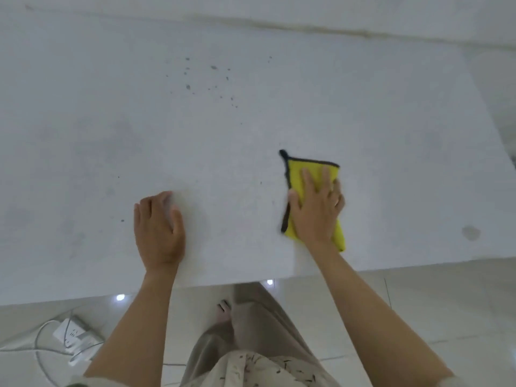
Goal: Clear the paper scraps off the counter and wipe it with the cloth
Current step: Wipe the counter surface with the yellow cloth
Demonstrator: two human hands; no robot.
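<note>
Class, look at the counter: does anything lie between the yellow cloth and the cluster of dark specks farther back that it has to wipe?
Nothing visible does. The right hand presses the cloth flat, and bare counter runs from it to the specks. The left hand rests off to the side.

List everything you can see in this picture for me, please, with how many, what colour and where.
counter: one, pale grey-white, fills the upper part of the view
cloth: one, yellow with a dark edge, flat on the counter at the right, near the front edge
specks: a scatter, dark grey, on the counter toward the back; too small to tell what they are
stain: one, grey, round, on the counter at the far right
power strip: one, white, with white cables, on the floor at lower left
floor: pale tiles, below the counter
left hand: one, rests on the counter, fingers curled
right hand: one, pressed flat on the cloth
</note>
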